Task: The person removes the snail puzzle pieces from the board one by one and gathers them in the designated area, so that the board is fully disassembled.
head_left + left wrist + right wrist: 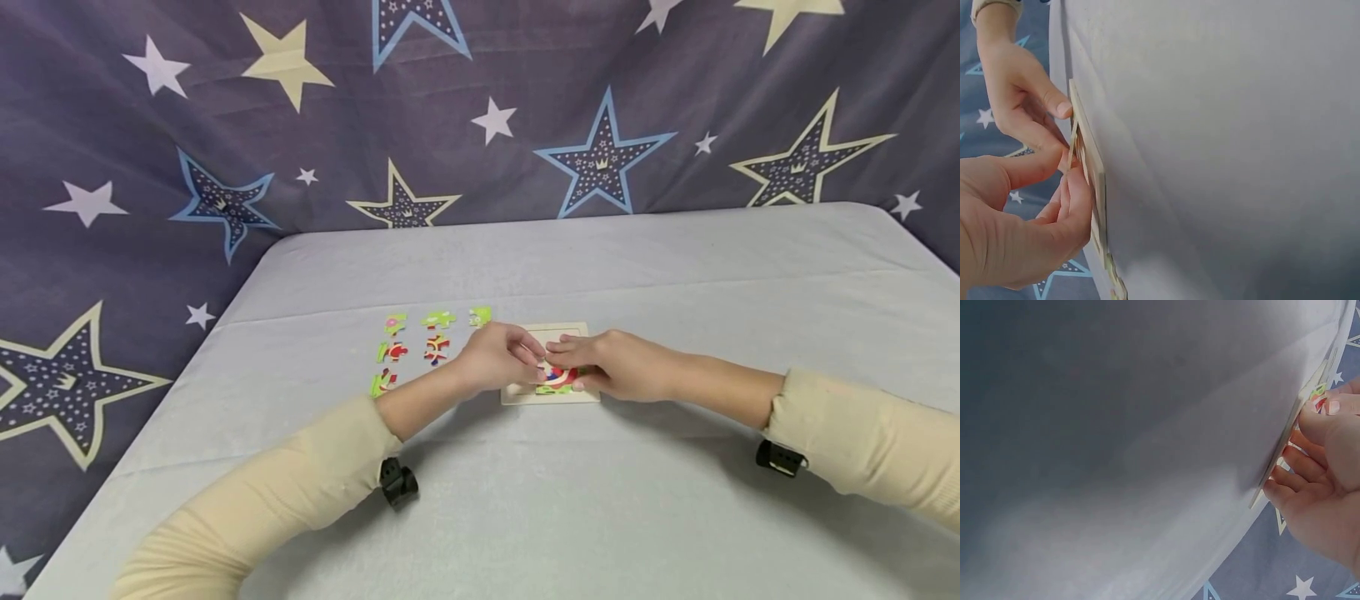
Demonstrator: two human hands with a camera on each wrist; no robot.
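A pale wooden puzzle tray (551, 399) lies flat on the table under both hands. Red, blue and green puzzle picture (555, 387) shows inside it between the fingers. My left hand (497, 358) pinches a thin puzzle piece (1072, 149) between thumb and fingers, tilted up over the tray. From the other side my right hand (622, 367) reaches over the tray, its fingers extended at the picture and its thumb near the front edge. The right wrist view shows the right thumb (1314, 425) close beside the coloured picture. Fingers hide much of the tray's inside.
Left of the tray, several loose puzzle pieces lie spread in rows, among them a red one (393, 352) and a green one (438, 319). A pale cloth covers the table (570, 508). Behind it hangs a dark star-patterned curtain (495, 183).
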